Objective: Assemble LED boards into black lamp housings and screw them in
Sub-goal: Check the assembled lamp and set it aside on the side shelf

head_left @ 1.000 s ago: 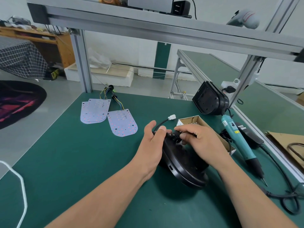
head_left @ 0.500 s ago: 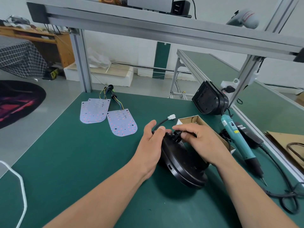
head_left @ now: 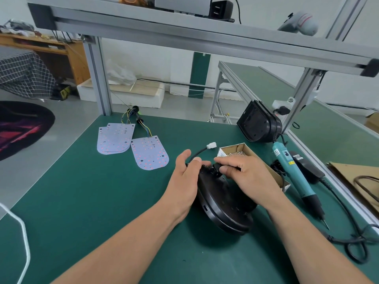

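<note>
black lamp housing (head_left: 223, 210), teal screwdriver (head_left: 291, 167), green table (head_left: 102, 201), pale red-dotted led boards (head_left: 149, 152).

A single wide-angle camera on the person's head looks forward and down over the dark green matted workbench (head_left: 92, 212). It sits close: the left hand (head_left: 184, 181) and right hand (head_left: 252, 177), both on the black oval plastic lamp housing (head_left: 221, 210), fill the lower middle.

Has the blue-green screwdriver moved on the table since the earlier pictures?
No. The screwdriver lies in the same place, just right of the cardboard box, with its tip towards the person.
</note>
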Action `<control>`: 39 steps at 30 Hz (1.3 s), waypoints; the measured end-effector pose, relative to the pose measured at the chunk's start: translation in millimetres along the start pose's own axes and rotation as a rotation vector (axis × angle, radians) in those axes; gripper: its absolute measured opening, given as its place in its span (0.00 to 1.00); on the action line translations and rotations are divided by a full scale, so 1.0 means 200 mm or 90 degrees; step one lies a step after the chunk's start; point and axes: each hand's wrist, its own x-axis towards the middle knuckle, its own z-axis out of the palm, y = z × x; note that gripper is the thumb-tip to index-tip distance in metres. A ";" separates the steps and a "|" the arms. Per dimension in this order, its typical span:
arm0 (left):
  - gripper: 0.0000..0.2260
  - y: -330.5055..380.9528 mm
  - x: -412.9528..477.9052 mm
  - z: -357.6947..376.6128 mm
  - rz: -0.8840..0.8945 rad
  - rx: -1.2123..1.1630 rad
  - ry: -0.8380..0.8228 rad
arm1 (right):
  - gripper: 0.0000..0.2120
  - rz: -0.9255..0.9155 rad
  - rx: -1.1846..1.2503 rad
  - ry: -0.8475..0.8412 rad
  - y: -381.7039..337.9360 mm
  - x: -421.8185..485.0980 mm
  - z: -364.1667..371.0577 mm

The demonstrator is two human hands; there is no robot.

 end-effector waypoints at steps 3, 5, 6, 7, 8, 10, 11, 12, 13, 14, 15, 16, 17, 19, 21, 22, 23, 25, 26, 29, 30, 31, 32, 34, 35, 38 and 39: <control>0.28 0.00 0.00 0.00 0.003 0.010 0.006 | 0.13 0.010 0.025 0.013 -0.01 0.00 0.01; 0.28 0.00 0.00 0.00 0.009 0.017 0.013 | 0.13 0.012 0.040 0.028 -0.01 0.00 0.02; 0.28 0.00 0.00 0.00 0.009 0.021 0.015 | 0.12 0.013 0.046 0.035 -0.02 0.00 0.03; 0.28 0.01 -0.01 0.01 0.009 0.024 0.016 | 0.12 0.012 0.049 0.040 -0.02 0.00 0.04; 0.27 0.01 -0.01 0.01 0.008 0.027 0.016 | 0.12 0.011 0.051 0.045 -0.03 0.00 0.04; 0.24 0.01 -0.01 0.01 0.006 0.032 0.019 | 0.11 0.010 0.060 0.056 -0.04 -0.01 0.05; 0.23 0.01 -0.01 0.01 0.005 0.034 0.021 | 0.11 0.009 0.068 0.061 -0.04 -0.01 0.05; 0.23 0.01 -0.01 0.01 0.006 0.037 0.022 | 0.11 0.010 0.081 0.065 -0.05 -0.01 0.06; 0.24 0.02 -0.01 0.01 0.007 0.038 0.022 | 0.12 0.013 0.094 0.067 -0.05 -0.01 0.06; 0.25 0.02 -0.01 0.01 0.006 0.039 0.022 | 0.13 0.017 0.102 0.063 -0.05 -0.01 0.06; 0.26 0.02 -0.01 0.01 0.004 0.037 0.022 | 0.14 0.020 0.096 0.049 -0.06 -0.01 0.05; 0.26 0.02 -0.02 0.01 0.003 0.035 0.023 | 0.14 0.019 0.074 0.029 -0.05 -0.01 0.04; 0.25 0.02 -0.02 0.01 0.001 0.034 0.023 | 0.14 0.014 0.041 0.010 -0.05 -0.01 0.03; 0.25 0.02 -0.02 0.01 -0.001 0.040 0.025 | 0.15 -0.004 -0.006 -0.007 -0.05 -0.01 0.01; 0.24 0.03 -0.02 0.01 -0.002 0.048 0.024 | 0.14 -0.032 -0.016 0.008 -0.06 -0.01 0.02; 0.24 0.03 -0.02 0.01 -0.002 0.054 0.023 | 0.14 -0.048 -0.018 0.022 -0.07 -0.01 0.03; 0.23 0.03 -0.02 0.01 0.000 0.062 0.023 | 0.15 -0.056 -0.010 0.037 -0.07 -0.01 0.04; 0.22 0.03 -0.02 0.01 0.004 0.073 0.029 | 0.16 -0.049 0.018 0.055 -0.08 0.00 0.05; 0.21 0.03 -0.01 0.01 0.004 0.077 0.030 | 0.15 -0.040 0.028 0.058 -0.08 0.00 0.05; 0.21 0.03 -0.02 0.02 0.004 0.078 0.033 | 0.16 -0.024 0.049 0.053 -0.09 0.01 0.05; 0.21 0.03 -0.02 0.02 0.003 0.076 0.034 | 0.17 -0.013 0.061 0.048 -0.09 0.01 0.05; 0.21 0.04 -0.02 0.02 0.002 0.072 0.034 | 0.18 -0.001 0.077 0.041 -0.09 0.01 0.05; 0.23 0.04 -0.02 0.02 0.001 0.067 0.034 | 0.17 0.008 0.092 0.034 -0.08 0.02 0.04; 0.24 0.04 -0.02 0.02 0.001 0.060 0.034 | 0.16 0.021 0.117 0.026 -0.07 0.02 0.04; 0.23 0.04 -0.02 0.01 0.000 0.059 0.034 | 0.16 0.027 0.127 0.024 -0.07 0.02 0.04; 0.23 0.04 -0.02 0.02 -0.002 0.059 0.031 | 0.15 0.041 0.151 0.029 -0.05 0.02 0.04; 0.24 0.04 -0.02 0.02 -0.003 0.061 0.029 | 0.15 0.046 0.156 0.032 -0.05 0.02 0.04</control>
